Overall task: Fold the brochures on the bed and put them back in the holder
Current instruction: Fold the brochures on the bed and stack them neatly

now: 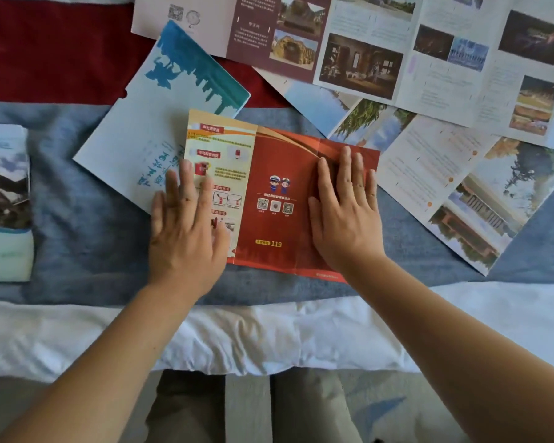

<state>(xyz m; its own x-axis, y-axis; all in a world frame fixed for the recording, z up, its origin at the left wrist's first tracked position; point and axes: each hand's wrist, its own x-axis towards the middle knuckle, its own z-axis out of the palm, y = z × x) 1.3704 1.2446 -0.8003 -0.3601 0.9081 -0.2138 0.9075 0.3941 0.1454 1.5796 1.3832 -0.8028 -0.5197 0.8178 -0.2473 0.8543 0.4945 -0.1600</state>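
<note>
A red and yellow brochure (279,167) lies unfolded flat on the bed in front of me. My left hand (186,231) rests flat on its yellow left panel with fingers straight. On the red right panel my right hand (346,209) presses down, fingers spread. A light blue brochure (160,100) lies partly under the red one at upper left. Large unfolded photo brochures (461,75) are spread at the top right, and another (467,193) lies to the right. A folded scenic brochure (4,203) sits at the far left. No holder is in view.
A blue-grey blanket (87,225) and a dark red band (52,49) cover the bed. The white sheet edge (269,334) runs along the near side. My legs and the floor show below it.
</note>
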